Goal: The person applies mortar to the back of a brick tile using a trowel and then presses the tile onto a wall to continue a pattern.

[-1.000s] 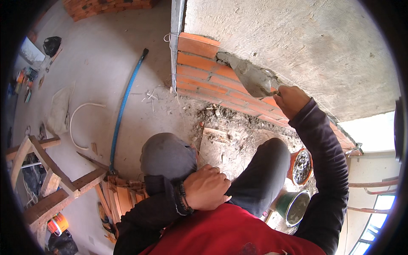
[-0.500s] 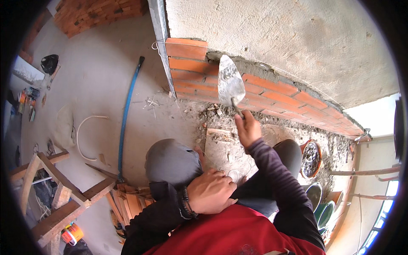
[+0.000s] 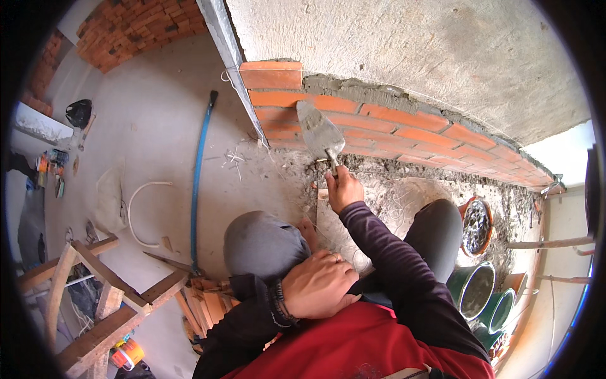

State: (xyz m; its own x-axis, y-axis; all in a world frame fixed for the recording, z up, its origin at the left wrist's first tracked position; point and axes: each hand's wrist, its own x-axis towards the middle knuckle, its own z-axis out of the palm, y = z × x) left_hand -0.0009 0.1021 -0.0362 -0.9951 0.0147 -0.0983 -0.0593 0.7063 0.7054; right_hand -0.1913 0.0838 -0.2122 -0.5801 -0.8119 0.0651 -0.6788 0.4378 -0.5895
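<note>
Dusty concrete floor [image 3: 158,120], stacked bricks [image 3: 142,28] beyond, brick wall [image 3: 416,136] topped with grey mortar [image 3: 369,93], trowel [image 3: 320,132] before its face, right grip [image 3: 344,191] clasped round the handle [image 3: 332,160], left grip [image 3: 319,284] resting back-up, clenched or loose I cannot tell.

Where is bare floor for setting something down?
The widest bare floor lies between the brick stack, the black bag and the blue tube; a smaller patch, between that tube and the white hose. It is crowded around the green buckets, the wooden frame and, with trowel and rubble, beside the brick wall.
</note>
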